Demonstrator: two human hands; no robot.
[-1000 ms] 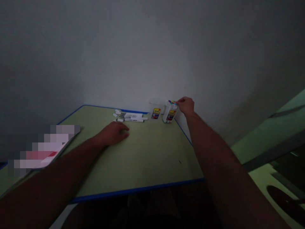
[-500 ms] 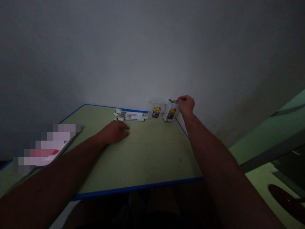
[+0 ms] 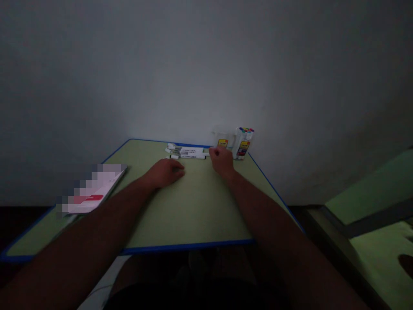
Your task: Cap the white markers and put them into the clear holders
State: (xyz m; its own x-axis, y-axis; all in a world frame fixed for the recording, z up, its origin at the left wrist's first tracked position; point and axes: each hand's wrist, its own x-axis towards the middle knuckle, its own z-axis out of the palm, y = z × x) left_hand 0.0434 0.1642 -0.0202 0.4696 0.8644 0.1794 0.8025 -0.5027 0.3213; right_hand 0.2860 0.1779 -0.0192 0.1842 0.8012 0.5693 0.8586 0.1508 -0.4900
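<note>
Several white markers [image 3: 186, 152] lie in a loose pile at the far edge of the green table [image 3: 193, 206]. My right hand [image 3: 221, 160] hovers just right of the pile with its fingers curled; whether it holds anything is too dark to tell. My left hand [image 3: 167, 172] rests palm down on the table in front of the pile, fingers lying flat. A clear pack of markers with coloured caps [image 3: 244, 144] stands upright in the far right corner. Beside it stands a clear, seemingly empty case [image 3: 222, 140] with a yellow label.
A flat booklet or pad [image 3: 93, 189], partly blurred out, lies at the table's left edge. A plain grey wall rises right behind the table. Another green surface [image 3: 377, 215] shows at the lower right. The room is dim.
My right hand has left the upright marker pack and moved left and nearer, to the end of the loose markers. The camera view has shifted to the left. My left hand stays put.
</note>
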